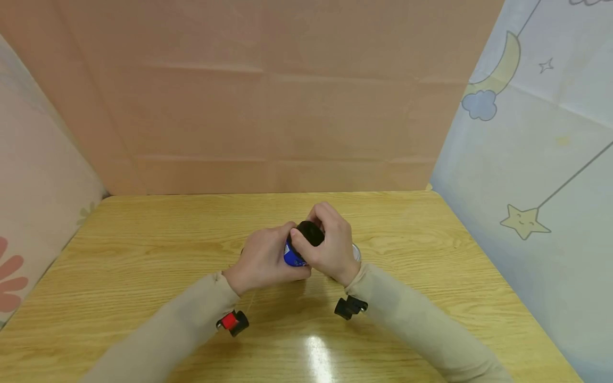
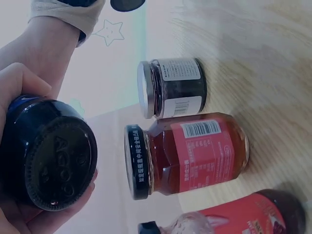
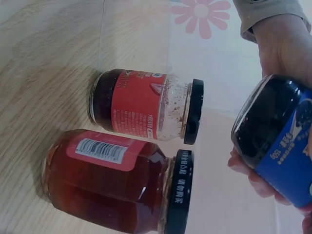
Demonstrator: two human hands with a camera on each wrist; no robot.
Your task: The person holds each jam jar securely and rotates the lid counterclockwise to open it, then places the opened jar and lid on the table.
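A jar with a blue label and black lid is held above the table in the head view. My left hand grips it round the body. My right hand holds the lid, thumb across its near side and fingers curled over the far side. In the left wrist view the dark glass base of the jar faces the camera, with embossed marks. The right wrist view shows dark contents and the blue label of the jar. Whether the lid is loose cannot be seen.
Below stand several jars: a small dark jar with a pale lid, a larger amber-red jar with a black lid, and a red-labelled jar, partly filled. Hands mostly hide them in the head view. The wooden table meets draped walls.
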